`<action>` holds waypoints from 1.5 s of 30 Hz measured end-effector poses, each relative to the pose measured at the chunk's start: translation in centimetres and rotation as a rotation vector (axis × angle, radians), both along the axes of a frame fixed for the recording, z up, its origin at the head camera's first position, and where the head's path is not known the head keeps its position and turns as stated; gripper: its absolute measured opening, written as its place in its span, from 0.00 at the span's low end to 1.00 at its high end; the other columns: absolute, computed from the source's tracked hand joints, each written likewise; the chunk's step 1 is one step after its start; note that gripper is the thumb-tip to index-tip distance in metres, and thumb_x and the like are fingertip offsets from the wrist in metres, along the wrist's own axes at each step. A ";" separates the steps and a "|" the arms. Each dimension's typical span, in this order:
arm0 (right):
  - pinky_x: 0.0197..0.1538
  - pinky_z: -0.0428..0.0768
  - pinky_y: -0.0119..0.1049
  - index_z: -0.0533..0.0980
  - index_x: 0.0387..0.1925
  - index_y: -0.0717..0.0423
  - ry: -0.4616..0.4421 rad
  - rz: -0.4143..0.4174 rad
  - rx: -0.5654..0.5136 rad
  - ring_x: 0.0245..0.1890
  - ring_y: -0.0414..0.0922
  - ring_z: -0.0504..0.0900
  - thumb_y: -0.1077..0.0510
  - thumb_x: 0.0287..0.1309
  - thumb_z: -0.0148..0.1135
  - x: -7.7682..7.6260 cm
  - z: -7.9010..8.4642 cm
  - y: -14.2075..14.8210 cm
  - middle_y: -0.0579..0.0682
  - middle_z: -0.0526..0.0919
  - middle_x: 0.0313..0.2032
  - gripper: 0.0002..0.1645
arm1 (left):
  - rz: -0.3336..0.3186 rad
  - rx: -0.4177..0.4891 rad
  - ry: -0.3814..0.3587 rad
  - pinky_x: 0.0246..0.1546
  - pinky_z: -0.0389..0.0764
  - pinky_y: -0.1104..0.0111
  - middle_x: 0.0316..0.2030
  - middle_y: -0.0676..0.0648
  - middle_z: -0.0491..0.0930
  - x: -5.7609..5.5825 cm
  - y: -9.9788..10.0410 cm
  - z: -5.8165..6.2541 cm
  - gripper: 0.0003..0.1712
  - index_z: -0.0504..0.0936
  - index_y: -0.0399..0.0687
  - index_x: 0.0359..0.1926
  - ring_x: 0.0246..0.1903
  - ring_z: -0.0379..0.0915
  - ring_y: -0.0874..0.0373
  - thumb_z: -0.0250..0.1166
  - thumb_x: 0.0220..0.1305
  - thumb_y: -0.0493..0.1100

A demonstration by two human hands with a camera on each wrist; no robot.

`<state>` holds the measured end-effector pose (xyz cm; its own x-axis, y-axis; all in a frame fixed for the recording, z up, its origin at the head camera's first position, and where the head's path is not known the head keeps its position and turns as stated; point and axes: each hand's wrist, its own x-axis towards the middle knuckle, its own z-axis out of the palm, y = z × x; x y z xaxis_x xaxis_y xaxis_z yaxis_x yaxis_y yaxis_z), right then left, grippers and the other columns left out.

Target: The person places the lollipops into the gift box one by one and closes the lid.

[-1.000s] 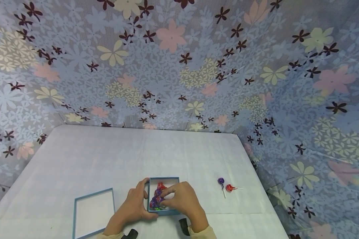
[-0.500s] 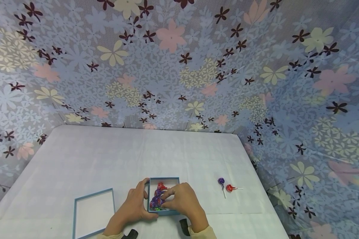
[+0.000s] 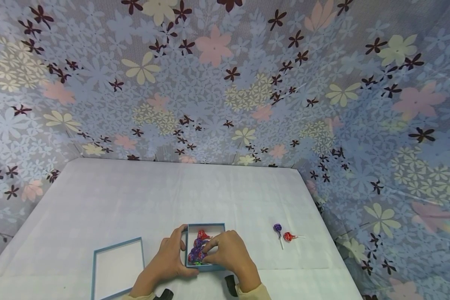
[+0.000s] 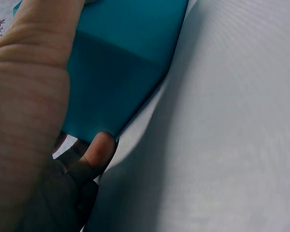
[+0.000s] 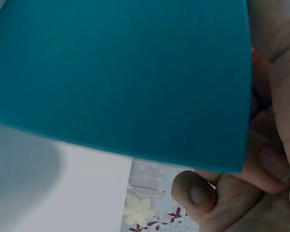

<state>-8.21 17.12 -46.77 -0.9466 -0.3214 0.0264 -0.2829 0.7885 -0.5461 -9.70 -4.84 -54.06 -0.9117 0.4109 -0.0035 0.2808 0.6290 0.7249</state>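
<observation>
A small blue box with a pale inside holds several wrapped lollipops, among them purple ones and a red one. My left hand grips the box at its left side, thumb along the near corner and fingers round the far one. In the left wrist view, a fingertip touches the teal wall's edge. My right hand reaches over the right wall and pinches a purple lollipop inside with thumb and forefinger. The box wall hides that pinch in the right wrist view.
A shallow blue-edged lid lies inside up to the left of the box. On the right of the white table lie a purple lollipop and a red lollipop. Flowered cloth hangs behind the table.
The right thumb and forefinger have shifted slightly downward in the box, and the purple lollipops there have moved a little. The left hand, box and lid have stayed put.
</observation>
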 end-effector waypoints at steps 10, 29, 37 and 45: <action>0.51 0.77 0.43 0.89 0.25 0.35 0.066 -0.003 0.117 0.32 0.35 0.84 0.45 0.35 0.84 0.0 -0.2 -0.3 0.32 0.87 0.24 0.10 | -0.005 -0.006 -0.001 0.47 0.68 0.57 0.36 0.58 0.67 0.0 0.0 -0.1 0.81 0.51 0.42 0.75 0.40 0.60 0.55 0.83 0.26 0.71; 0.47 0.79 0.42 0.90 0.26 0.36 0.091 0.005 0.050 0.25 0.28 0.77 0.49 0.42 0.82 0.0 -0.4 0.0 0.33 0.87 0.23 0.06 | -0.008 0.000 0.003 0.51 0.65 0.56 0.36 0.58 0.66 0.1 0.1 0.0 0.80 0.51 0.41 0.75 0.40 0.60 0.57 0.82 0.26 0.71; 0.43 0.81 0.41 0.90 0.34 0.40 -0.017 -0.136 -0.154 0.32 0.41 0.83 0.49 0.50 0.78 -0.7 -0.4 3.7 0.37 0.89 0.38 0.07 | 0.006 0.004 0.009 0.52 0.65 0.55 0.36 0.58 0.66 -0.2 0.2 0.1 0.81 0.52 0.41 0.75 0.40 0.61 0.57 0.82 0.24 0.72; 0.52 0.80 0.54 0.90 0.35 0.39 0.000 -0.332 -0.270 0.49 0.49 0.85 0.49 0.49 0.79 -0.7 -0.7 7.0 0.40 0.89 0.41 0.09 | 0.005 0.003 -0.004 0.53 0.64 0.55 0.36 0.58 0.66 -0.1 0.2 0.0 0.82 0.51 0.39 0.75 0.39 0.61 0.59 0.83 0.23 0.71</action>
<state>-8.95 24.14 -47.47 -0.9975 0.0194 0.0675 -0.0375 0.6657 -0.7453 -9.81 -4.62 -54.04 -0.9135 0.4068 -0.0060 0.2750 0.6282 0.7279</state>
